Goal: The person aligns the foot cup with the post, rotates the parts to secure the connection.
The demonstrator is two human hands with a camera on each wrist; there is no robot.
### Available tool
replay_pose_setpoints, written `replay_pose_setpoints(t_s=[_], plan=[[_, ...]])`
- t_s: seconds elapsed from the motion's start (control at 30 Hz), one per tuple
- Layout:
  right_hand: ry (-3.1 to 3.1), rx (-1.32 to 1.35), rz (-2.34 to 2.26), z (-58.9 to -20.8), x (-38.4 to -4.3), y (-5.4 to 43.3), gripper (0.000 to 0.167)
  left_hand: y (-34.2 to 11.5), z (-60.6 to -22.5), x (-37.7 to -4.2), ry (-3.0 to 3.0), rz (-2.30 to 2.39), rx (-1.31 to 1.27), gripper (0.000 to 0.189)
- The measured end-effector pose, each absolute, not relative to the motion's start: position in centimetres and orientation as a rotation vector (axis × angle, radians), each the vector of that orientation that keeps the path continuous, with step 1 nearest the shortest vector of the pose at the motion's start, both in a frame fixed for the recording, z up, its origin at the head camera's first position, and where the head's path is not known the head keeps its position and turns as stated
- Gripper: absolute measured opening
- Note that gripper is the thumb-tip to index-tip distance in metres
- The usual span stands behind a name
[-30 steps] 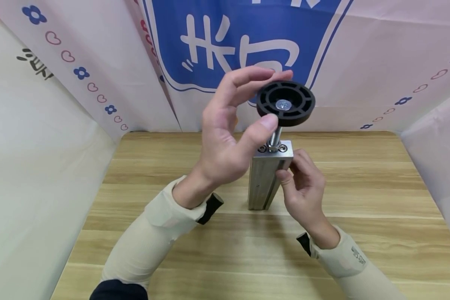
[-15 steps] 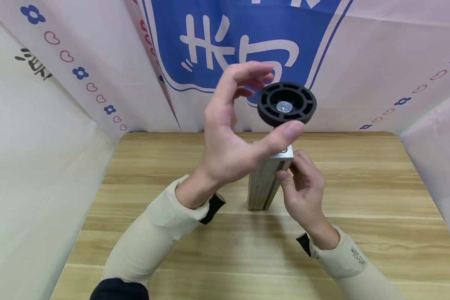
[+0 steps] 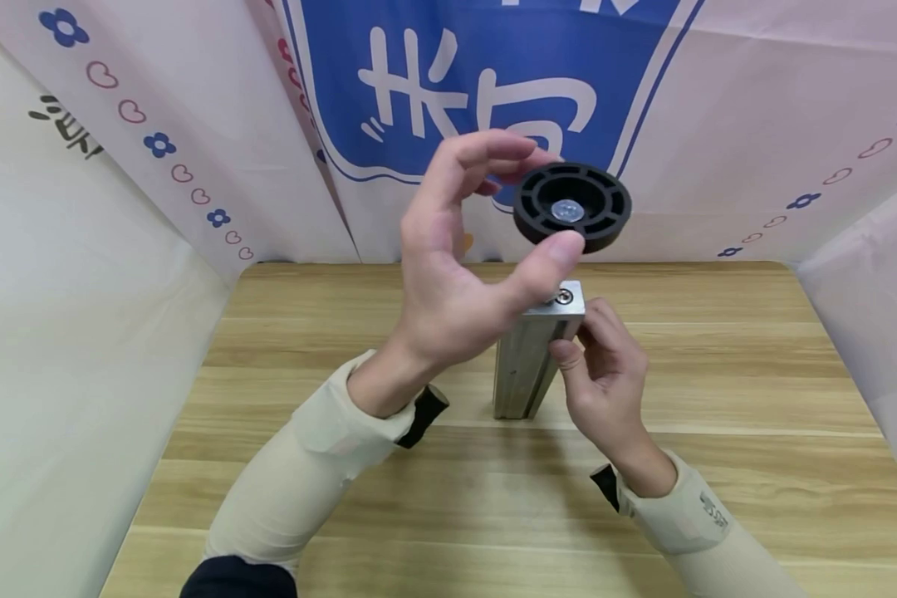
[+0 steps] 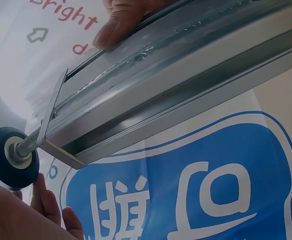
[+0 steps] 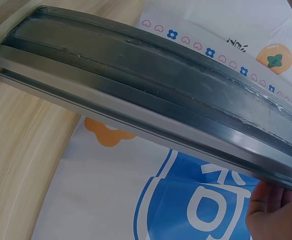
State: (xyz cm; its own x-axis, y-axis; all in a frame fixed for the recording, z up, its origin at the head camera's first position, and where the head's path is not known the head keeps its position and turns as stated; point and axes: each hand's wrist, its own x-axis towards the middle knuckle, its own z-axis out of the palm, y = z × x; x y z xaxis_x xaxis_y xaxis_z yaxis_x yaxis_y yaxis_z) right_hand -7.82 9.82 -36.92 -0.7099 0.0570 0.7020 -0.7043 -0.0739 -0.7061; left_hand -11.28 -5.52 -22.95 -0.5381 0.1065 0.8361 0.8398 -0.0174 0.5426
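Observation:
A silver aluminium profile [image 3: 522, 365] stands upright on the wooden table, with an end plate [image 3: 568, 308] on top. Out of that plate rises a threaded rod [image 4: 29, 142], hidden by the left thumb in the head view. It bears a round black levelling foot [image 3: 608, 199] with a bolt head [image 3: 567, 211] in its middle. My left hand [image 3: 452, 278] holds the foot by its rim, thumb in front and fingers curled behind. Lower down, my right hand [image 3: 609, 386] grips the profile's right side near its upper end, thumb on the near edge.
The wooden table [image 3: 314, 473] reaches to a printed cloth backdrop [image 3: 732, 124] with a blue sign behind the profile. White cloth walls [image 3: 82, 332] close in both sides. Each wrist carries a strapped-on black camera, such as the left one [image 3: 423, 415].
My left fingers and thumb came off the foot's earlier hold, spread with the thumb swung right along the rim, then came back in on the rim. The right hand and profile stay put.

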Motion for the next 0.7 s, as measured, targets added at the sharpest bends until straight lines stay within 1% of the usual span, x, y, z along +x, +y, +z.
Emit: replay_pose_setpoints(t_s=[0.37,0.7], plan=[[-1.671,0.667,1.845,-36.85,-7.77,9.83,0.05,-5.61,-23.09,-11.2,-1.677,-1.711,-1.102,0.045],[-1.717,0.651,1.826,-36.77,-7.69,9.88,0.049,-5.74,-23.17,-11.29,-1.708,-1.694,-1.14,0.047]])
